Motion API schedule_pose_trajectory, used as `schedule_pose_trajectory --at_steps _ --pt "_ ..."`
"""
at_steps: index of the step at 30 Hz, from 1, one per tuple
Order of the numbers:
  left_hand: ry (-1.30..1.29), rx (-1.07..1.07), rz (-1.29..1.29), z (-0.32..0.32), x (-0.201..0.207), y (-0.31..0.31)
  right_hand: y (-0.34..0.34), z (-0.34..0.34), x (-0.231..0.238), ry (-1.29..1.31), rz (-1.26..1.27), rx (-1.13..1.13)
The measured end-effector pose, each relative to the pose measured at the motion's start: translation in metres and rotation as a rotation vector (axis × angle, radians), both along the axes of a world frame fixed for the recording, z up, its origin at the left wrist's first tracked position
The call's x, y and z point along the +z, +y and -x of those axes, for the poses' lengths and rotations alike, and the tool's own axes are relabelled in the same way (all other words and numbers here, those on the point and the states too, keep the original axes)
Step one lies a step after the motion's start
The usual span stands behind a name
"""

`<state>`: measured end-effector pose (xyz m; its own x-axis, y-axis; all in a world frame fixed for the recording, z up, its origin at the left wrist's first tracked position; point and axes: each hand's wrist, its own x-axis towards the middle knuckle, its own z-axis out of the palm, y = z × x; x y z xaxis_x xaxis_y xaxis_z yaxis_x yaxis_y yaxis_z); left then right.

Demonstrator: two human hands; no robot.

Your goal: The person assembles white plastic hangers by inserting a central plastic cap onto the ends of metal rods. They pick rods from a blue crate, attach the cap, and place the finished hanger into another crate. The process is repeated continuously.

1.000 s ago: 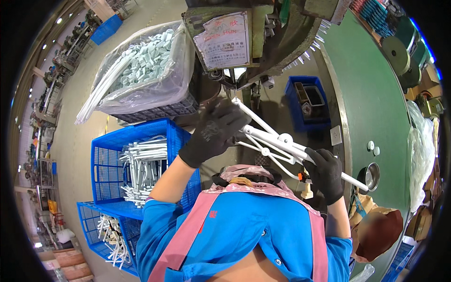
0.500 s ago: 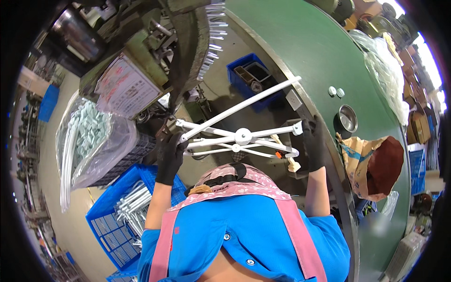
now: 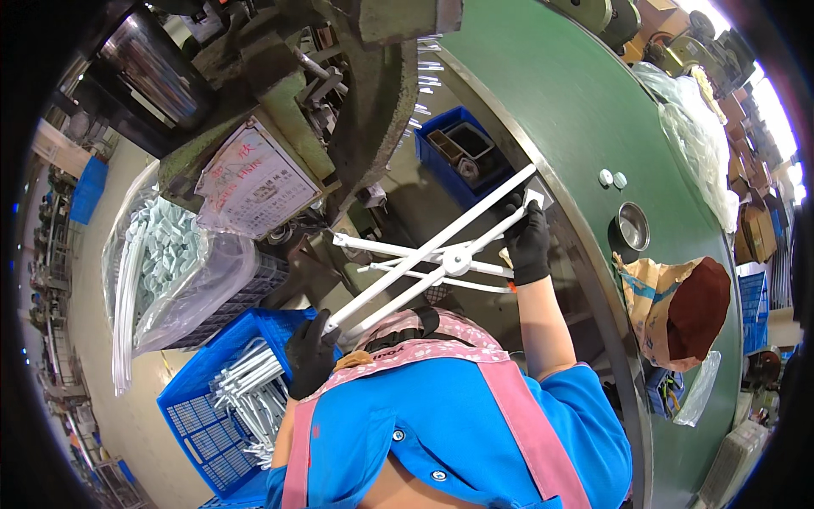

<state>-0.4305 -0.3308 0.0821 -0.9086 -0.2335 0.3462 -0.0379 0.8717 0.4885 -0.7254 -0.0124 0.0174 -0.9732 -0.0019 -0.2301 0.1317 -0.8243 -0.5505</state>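
Observation:
Both my hands wear black gloves and hold a white folding frame of crossed metal tubes [image 3: 404, 299], joined at a round hub [image 3: 457, 261]. My left hand [image 3: 312, 352], low and close to my apron, is closed around the near left tube ends. Higher up on the right, my right hand [image 3: 530, 242] is closed on an arm of the frame, just below its white end bracket [image 3: 533, 198]. A long straight tube [image 3: 454, 236] slants over the frame from my left hand toward the table edge. Part of an orange piece shows beneath my right hand.
Ahead on the left stands a green machine [image 3: 292, 110] with a paper sign [image 3: 257, 182]. Beside it are a plastic-lined bag of pale parts [image 3: 165, 250] and a blue crate [image 3: 182, 407] of metal tubes. The green table [image 3: 585, 127] carries a metal bowl [image 3: 632, 226] and paper sack [image 3: 657, 305].
My left hand has come down toward me, and my right hand has moved left and away from me. The frame has tilted, its right end higher; the long tube has shifted with it.

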Motion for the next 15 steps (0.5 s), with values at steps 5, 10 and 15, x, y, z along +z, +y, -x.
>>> schedule_pose_trajectory --at_steps 5,10,15 --pt "-0.017 -0.033 0.091 -0.014 0.009 -0.018 -0.005 0.014 -0.002 -0.035 -0.026 -0.019" --pt "-0.069 -0.03 0.134 -0.02 0.008 -0.032 -0.004 0.01 -0.002 -0.011 -0.142 -0.015" --pt "-0.072 -0.057 0.184 -0.021 0.01 -0.046 -0.002 0.011 -0.006 0.015 -0.13 -0.047"
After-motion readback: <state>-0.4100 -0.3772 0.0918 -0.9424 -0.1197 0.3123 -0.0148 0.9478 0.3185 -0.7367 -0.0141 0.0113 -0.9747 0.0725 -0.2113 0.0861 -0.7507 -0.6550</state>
